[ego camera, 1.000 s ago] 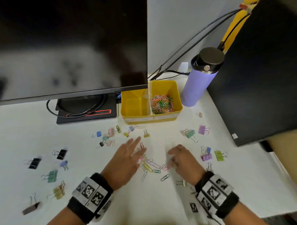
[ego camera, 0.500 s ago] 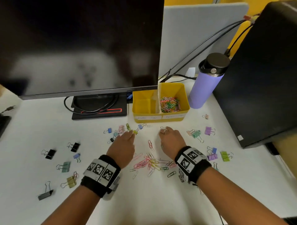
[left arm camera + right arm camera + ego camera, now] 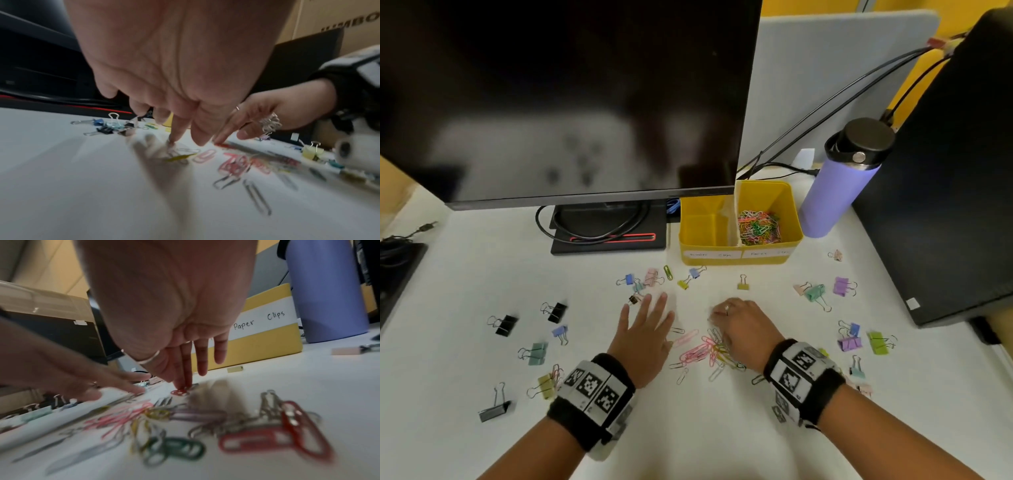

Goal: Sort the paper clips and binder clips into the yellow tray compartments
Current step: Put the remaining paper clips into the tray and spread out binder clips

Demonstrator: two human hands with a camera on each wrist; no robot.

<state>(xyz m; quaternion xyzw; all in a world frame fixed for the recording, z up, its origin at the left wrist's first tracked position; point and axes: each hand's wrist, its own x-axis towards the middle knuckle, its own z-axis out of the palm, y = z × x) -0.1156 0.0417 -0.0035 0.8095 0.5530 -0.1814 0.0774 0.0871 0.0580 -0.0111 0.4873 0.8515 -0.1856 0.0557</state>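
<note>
Yellow plastic tray [image 3: 736, 248] with two compartments stands on the white worktop [image 3: 722, 428] under the edge of the black monitor [image 3: 565, 99], its front labels turned toward the person, presumably so each bin can be read at a glance. The right compartment, marked "Paper Clips" in the right wrist view, already holds a tangle of coloured clips [image 3: 758, 228]; the left one looks empty.

Between the two hands lies a loose heap of coloured wire paper clips [image 3: 705, 351], mostly pink with some yellow, green and silver. The left hand [image 3: 645, 334] is spread flat with straight fingers [image 3: 179, 129], one tip pressing down on a silver clip at the heap's left edge, likely to drag it inward. The right hand [image 3: 743, 323] has its fingers [image 3: 186, 368] extended and close together, the tips bearing on a small red paper clip [image 3: 179, 392] just beyond the heap; nothing is lifted or enclosed in either hand. Working from both sides like this reads as herding the flat clips into one pile, since thin wire lying flush on a smooth surface is hard to pinch singly.

Pastel and black binder clips [image 3: 840, 286] are scattered well apart to the left and right of the hands, so that half of the sort seems untouched. A lavender bottle with a black lid [image 3: 835, 198] stands just beside the tray's right wall.
</note>
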